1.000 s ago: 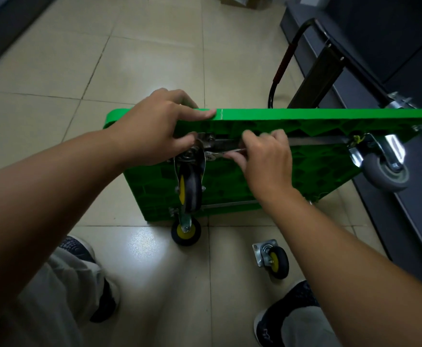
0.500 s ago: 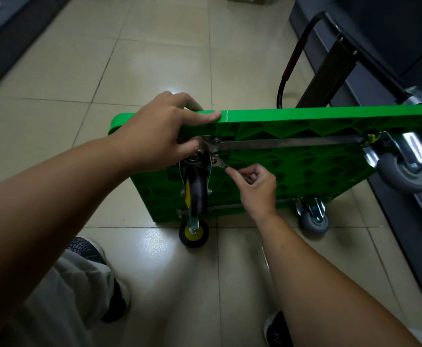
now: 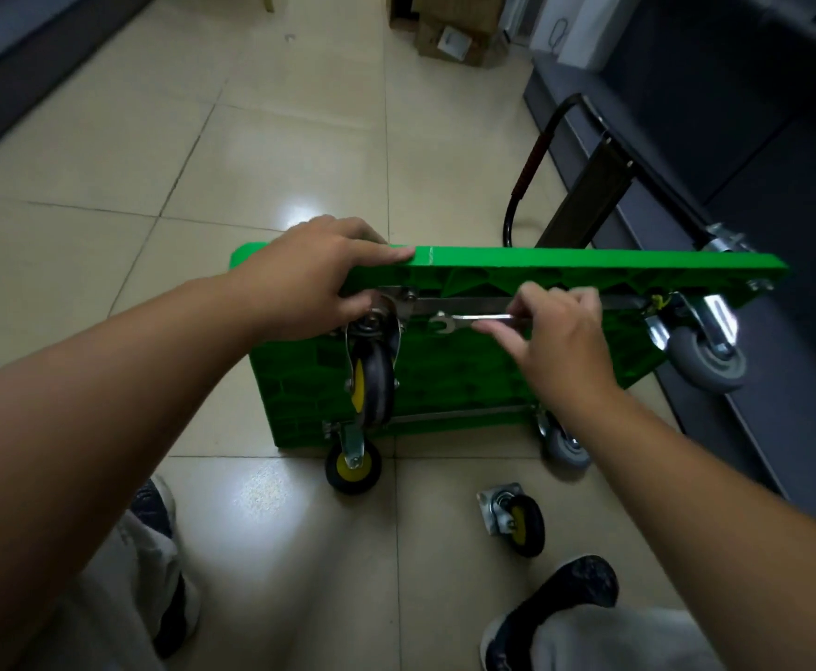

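Working on the caster [image 3: 372,380] of the upended green cart [image 3: 590,263]: clenched the left grip [image 3: 319,278] over the cart's top edge, pinched the wrench [image 3: 474,321] in the right grip [image 3: 556,341], open end just beside the mounting plate [image 3: 399,302]. Probably needed seating squarely on the fastener before turning.

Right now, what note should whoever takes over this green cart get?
Left hand grips the top edge of the green plastic platform cart, on its side.
Right hand pinches the silver open-ended spanner, its end near the upper black-and-yellow caster's plate.
Done: two grey casters and two black-and-yellow ones are mounted.
To do: probably tightening that caster; a loose black-and-yellow caster lies on the floor.
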Action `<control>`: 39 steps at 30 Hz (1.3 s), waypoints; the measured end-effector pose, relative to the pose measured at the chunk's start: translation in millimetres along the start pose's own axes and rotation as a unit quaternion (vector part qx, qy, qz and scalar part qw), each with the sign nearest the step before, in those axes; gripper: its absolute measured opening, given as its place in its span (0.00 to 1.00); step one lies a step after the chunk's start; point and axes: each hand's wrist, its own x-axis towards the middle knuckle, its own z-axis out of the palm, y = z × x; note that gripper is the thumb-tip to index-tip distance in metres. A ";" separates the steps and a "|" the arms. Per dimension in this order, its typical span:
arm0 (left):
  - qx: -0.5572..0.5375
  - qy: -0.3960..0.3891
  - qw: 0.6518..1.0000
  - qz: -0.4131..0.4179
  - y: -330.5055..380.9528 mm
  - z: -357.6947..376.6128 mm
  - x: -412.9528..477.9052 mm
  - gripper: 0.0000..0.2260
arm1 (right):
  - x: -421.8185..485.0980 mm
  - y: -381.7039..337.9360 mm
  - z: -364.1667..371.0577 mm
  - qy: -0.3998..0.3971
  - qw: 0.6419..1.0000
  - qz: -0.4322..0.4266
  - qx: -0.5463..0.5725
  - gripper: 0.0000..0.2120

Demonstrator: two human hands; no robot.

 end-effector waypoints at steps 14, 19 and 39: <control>0.027 0.036 0.998 -0.050 -17.9 -7.3 -27.9 0.26 | 49.2 -56.9 -36.0 0.062 0.960 -0.163 -0.218 0.20; 0.002 0.036 0.997 -0.063 -17.3 -5.7 -27.0 0.25 | 53.2 -58.7 -40.4 0.037 0.952 -0.179 -0.246 0.20; -0.005 0.051 0.995 -0.081 -13.3 -2.1 -20.9 0.24 | 70.4 -102.8 -64.0 -0.048 0.888 -0.227 -0.398 0.13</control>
